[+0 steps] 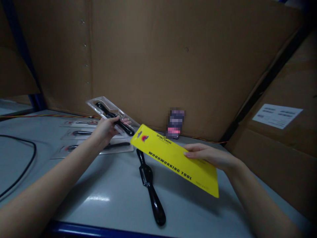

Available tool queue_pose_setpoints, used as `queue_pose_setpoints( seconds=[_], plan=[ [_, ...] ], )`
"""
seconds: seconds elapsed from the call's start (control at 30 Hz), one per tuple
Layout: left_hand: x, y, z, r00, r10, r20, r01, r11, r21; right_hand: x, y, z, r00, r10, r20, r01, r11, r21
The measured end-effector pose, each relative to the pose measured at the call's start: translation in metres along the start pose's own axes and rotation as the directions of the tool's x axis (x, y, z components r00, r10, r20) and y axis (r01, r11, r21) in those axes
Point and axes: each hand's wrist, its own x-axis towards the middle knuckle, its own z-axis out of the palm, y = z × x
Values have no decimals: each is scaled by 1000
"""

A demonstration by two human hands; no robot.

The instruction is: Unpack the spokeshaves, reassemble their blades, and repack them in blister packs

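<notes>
My left hand [110,129] is closed around a clear plastic blister pack [103,100] raised above the table at the centre left. A black spokeshave [125,128] lies along this pack, with my fingers across its middle. My right hand [206,155] pinches a yellow backing card [170,158] printed "SPOKE SHAVE" and "WOODWORKING TOOL". The card is held tilted, its left corner close to the blister pack's end. Below the card, a second black spokeshave [150,180] rests loose on the table, its upper tip near the card's edge.
Several packaged tools [116,150] lie on the grey table [119,198] beyond my left forearm. A phone-like object, blurred, [176,124] leans against the cardboard wall [148,59]. A black cable [32,158] curves at the left. Another cardboard panel [279,158] stands at the right.
</notes>
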Motion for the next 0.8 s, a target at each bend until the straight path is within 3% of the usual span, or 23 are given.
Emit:
queue_pose_setpoints(
  seconds=[0.23, 0.37, 0.43, 0.5, 0.57, 0.67, 0.8],
  plan=[
    [-2, 3, 1, 999, 33, 25, -33, 999, 34, 3, 5, -4, 999, 39, 22, -38, 998, -42],
    [2, 2, -2, 999, 44, 14, -44, 999, 17, 5, 4, -5, 993, -65, -98, 70, 997, 44],
    [3, 1, -3, 999, 40, -4, -40, 999, -3, 8, 1, 0, 956, -191, -224, 219, 969, 110],
    [3, -2, -2, 999, 23, -27, -24, 999, -33, 14, 0, 10, 885, -282, -371, 368, 911, 185],
    [0, -5, 1, 1000, -6, -25, 5, 999, -52, 21, 1, 24, 821, -285, -495, 461, 843, 279],
    [-9, -12, 8, 999, -38, 20, 39, 998, -54, 31, 5, 44, 791, -229, -568, 500, 776, 384],
    [-19, -19, 15, 1000, -28, 9, 28, 997, -76, 35, 8, 58, 750, -212, -626, 484, 821, 302]
  ],
)
